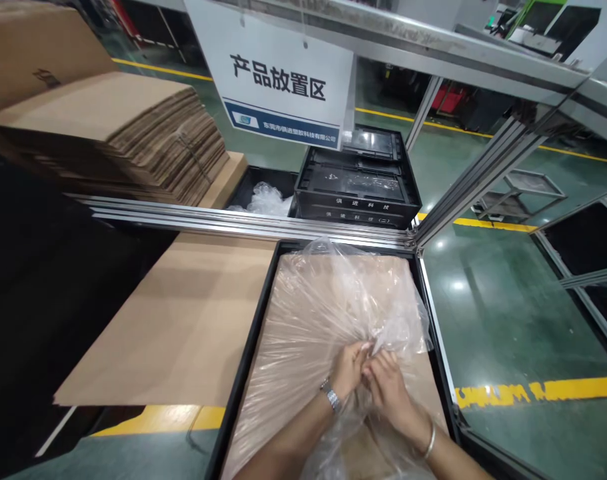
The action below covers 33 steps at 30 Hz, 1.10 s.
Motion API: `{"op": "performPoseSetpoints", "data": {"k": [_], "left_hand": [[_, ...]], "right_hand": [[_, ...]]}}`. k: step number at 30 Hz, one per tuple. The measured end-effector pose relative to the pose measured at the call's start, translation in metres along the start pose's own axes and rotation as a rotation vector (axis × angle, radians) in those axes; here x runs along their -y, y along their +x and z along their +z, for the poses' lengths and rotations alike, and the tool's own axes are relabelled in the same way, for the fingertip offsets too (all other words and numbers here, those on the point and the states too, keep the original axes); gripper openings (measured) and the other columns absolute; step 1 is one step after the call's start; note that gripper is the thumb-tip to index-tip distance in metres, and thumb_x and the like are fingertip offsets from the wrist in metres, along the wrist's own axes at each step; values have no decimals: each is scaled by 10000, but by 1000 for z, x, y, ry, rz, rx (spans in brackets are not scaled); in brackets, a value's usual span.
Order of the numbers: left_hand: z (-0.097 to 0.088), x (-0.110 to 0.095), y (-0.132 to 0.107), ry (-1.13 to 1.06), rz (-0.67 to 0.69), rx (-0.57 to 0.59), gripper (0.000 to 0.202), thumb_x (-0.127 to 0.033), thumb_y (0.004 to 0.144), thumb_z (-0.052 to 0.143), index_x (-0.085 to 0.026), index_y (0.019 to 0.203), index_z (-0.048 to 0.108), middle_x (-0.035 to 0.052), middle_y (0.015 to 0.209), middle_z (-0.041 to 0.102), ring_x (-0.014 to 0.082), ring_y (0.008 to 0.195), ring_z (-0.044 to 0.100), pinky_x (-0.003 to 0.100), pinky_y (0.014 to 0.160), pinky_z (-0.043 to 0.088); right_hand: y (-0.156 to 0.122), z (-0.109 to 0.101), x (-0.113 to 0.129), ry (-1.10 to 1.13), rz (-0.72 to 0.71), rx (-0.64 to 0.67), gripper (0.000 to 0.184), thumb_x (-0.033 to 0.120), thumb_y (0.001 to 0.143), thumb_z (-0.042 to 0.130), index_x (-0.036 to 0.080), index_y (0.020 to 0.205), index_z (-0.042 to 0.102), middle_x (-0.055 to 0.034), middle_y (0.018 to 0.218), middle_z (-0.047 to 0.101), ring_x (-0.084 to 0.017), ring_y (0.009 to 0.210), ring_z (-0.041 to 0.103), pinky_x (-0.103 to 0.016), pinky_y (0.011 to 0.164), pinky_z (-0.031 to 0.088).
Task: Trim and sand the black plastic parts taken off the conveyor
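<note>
A clear plastic bag (303, 333) covers a brown cardboard sheet (428, 380) inside a black crate (252, 340). Its film is gathered into creases that run toward the middle. My left hand (349, 368), with a metal watch at the wrist, pinches the bunched film. Right beside it my right hand (387, 385), wearing a bracelet, is closed on the same gathered part. The fingers of both hands meet there, and loose film fans out beyond them toward the crate's far side. Exactly how the film is twisted between the fingertips is hidden.
A flat cardboard sheet (193, 313) lies left of the crate. Behind runs a metal rail (243, 223), with stacked black crates (356, 180), a bin of crumpled plastic (267, 199) and bundled cardboard (168, 147) beyond. A white sign (278, 80) hangs above; a metal post (473, 180) rises at right.
</note>
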<state>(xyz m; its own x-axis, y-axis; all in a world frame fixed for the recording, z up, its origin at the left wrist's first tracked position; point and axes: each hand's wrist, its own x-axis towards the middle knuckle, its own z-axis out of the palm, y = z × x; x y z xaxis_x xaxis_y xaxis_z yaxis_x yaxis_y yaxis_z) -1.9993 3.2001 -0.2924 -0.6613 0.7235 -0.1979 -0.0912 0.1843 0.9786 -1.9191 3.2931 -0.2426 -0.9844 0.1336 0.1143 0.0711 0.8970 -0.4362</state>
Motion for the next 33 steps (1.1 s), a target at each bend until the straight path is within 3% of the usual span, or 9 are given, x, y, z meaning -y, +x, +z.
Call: {"op": "performPoseSetpoints", "data": {"k": [4, 7, 9, 13, 18, 21, 25, 30, 33], "left_hand": [[-11, 1, -11, 9, 58, 144, 434, -301, 772, 524, -200, 1194, 538, 87, 1173, 582, 226, 1097, 489, 374, 995, 319], [-14, 3, -15, 16, 75, 189, 552, -249, 721, 577, -201, 1260, 469, 95, 1129, 591, 230, 1067, 498, 394, 994, 323], [-12, 2, -14, 7, 72, 187, 483, -279, 764, 533, -196, 1238, 494, 91, 1067, 615, 221, 1020, 522, 395, 976, 343], [-10, -2, -11, -45, 39, 141, 412, -382, 871, 339, -177, 1149, 564, 84, 1139, 596, 206, 1089, 491, 380, 1007, 308], [-12, -3, -10, -107, -24, 106, 477, -476, 858, 330, -169, 1120, 583, 77, 1093, 619, 197, 1063, 507, 357, 1006, 297], [-13, 2, -7, -145, -79, 80, 517, -522, 819, 391, -157, 1130, 582, 73, 971, 654, 197, 929, 557, 365, 931, 359], [-12, 7, -5, -242, -175, 85, 582, -579, 766, 443, -90, 1007, 646, 50, 661, 641, 139, 570, 537, 317, 643, 444], [-16, 6, -7, -336, -196, 106, 488, -528, 594, 672, -85, 800, 679, 67, 671, 651, 144, 616, 563, 295, 647, 443], [-19, 2, -7, -302, -176, 125, 382, -444, 574, 714, -101, 732, 661, 54, 669, 648, 134, 630, 564, 274, 651, 438]], "right_hand": [[-7, 9, 10, 53, 43, -73, 223, 147, 905, 315, 180, 775, 493, -29, 733, 513, -162, 711, 441, -301, 664, 350], [-6, 3, 13, 73, -51, -23, 171, 148, 878, 379, 184, 829, 538, -47, 806, 546, -182, 772, 444, -347, 727, 353], [-5, -5, 11, 122, -132, 43, 174, 132, 860, 401, 191, 925, 552, -59, 876, 556, -193, 824, 450, -364, 759, 366], [4, -17, -4, 268, -60, 62, 308, 80, 855, 343, 202, 1087, 505, -81, 1000, 534, -193, 940, 468, -350, 806, 410], [19, -8, -20, 269, -17, 127, 158, 145, 849, 434, 214, 903, 566, -34, 821, 569, -177, 811, 509, -298, 726, 435], [20, -3, -24, 245, 57, 87, 180, 147, 866, 379, 187, 771, 527, -44, 742, 542, -183, 743, 495, -311, 683, 418], [4, -4, -14, 259, 126, 45, 188, 137, 884, 322, 180, 783, 475, -46, 747, 528, -168, 718, 492, -296, 660, 411], [-20, -8, -1, 294, 91, 71, 179, 157, 886, 350, 195, 784, 491, -31, 784, 543, -157, 760, 496, -279, 688, 412], [-18, -7, -7, 281, 113, 38, 185, 166, 897, 338, 193, 904, 521, -54, 883, 565, -171, 853, 496, -308, 758, 401]]}}
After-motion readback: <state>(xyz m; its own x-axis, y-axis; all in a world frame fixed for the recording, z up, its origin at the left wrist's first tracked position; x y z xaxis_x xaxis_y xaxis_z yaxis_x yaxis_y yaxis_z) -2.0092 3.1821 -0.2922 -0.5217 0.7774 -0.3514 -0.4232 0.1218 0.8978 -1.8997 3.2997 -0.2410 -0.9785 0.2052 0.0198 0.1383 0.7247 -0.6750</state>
